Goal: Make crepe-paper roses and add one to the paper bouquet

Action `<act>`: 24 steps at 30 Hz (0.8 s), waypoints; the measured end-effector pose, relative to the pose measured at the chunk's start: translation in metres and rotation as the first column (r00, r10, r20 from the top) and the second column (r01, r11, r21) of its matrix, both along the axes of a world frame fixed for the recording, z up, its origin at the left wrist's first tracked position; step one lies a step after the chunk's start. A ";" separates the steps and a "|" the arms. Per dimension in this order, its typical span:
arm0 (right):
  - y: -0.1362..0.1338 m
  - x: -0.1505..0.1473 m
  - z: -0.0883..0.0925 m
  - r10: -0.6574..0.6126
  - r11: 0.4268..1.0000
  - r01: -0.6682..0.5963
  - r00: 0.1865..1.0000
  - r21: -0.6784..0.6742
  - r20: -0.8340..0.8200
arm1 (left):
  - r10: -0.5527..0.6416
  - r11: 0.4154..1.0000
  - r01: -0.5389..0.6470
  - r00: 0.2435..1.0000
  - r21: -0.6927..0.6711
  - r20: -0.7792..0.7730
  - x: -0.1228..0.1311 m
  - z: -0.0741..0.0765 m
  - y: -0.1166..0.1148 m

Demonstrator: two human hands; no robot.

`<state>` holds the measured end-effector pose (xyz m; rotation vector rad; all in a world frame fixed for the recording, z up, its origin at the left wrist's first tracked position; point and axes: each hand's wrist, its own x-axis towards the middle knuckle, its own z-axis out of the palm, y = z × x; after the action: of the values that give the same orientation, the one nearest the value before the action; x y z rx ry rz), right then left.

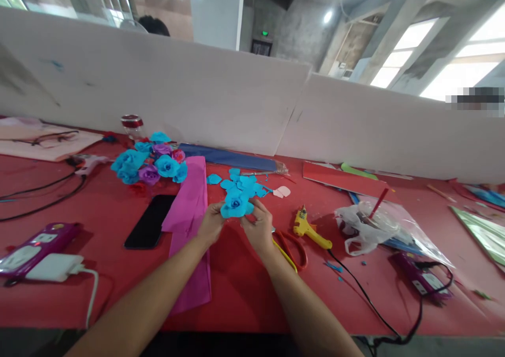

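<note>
A blue paper rose [235, 204] is pinched between both my hands over the red table [244, 288]. My left hand [210, 225] grips its left side with closed fingers. My right hand [259, 228] grips its right side, thumb and fingers pressed on the petals. Just beyond the rose lie several loose blue paper petals [244, 183] and a pale pink petal [282, 191]. A pink crepe paper sheet [189, 225] lies under my left wrist.
A pile of finished blue, purple and red paper roses [150, 163] sits at the left rear. A black phone [150, 221], a yellow glue gun [310, 228] with cord, red-handled scissors [294, 249], a plastic bag [374, 225], power strips [35, 244] and white partition boards [197, 88] surround the spot.
</note>
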<state>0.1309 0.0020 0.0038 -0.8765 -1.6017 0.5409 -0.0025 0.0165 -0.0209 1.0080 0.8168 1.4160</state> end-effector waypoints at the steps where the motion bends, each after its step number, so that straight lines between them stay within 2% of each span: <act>1: 0.001 0.001 -0.002 0.003 1.000 -0.003 1.000 0.023 0.031 | 0.007 1.000 -0.007 1.000 0.005 -0.004 0.000 0.000 0.001; 5: 0.003 0.005 -0.001 0.011 1.000 -0.012 0.999 0.029 0.031 | 0.026 0.999 -0.025 0.999 0.025 -0.031 0.000 0.006 0.002; 8: 0.003 0.007 0.006 0.093 0.989 -0.108 0.984 -0.098 -0.153 | 0.053 0.998 -0.050 0.997 0.039 -0.061 0.001 0.018 0.002; 11: 0.003 0.011 0.014 0.229 0.908 -0.359 0.857 -0.217 -0.461 | 0.093 0.995 -0.088 0.992 0.056 -0.084 0.001 0.028 0.003; 14: 0.005 0.016 0.020 0.214 0.835 -0.488 0.712 -0.253 -0.669 | 0.114 0.992 -0.108 0.987 0.064 -0.111 0.002 0.033 0.005; 19: 0.007 0.021 0.024 0.115 0.804 -0.517 0.620 -0.294 -0.776 | 0.195 0.979 -0.190 0.978 0.072 -0.071 0.006 0.023 0.009; 22: 0.006 0.022 0.025 0.117 0.806 -0.518 0.612 -0.285 -0.782 | 0.214 0.975 -0.209 0.974 0.082 -0.069 0.007 0.011 0.011; 24: 0.005 0.021 0.025 0.109 0.812 -0.499 0.639 -0.302 -0.762 | 0.231 0.971 -0.226 0.971 0.077 -0.057 0.007 0.005 0.011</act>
<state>0.1522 0.0070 0.0292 -0.5999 -0.8649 1.4173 0.0042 0.0274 -0.0155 1.0440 0.9613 1.6239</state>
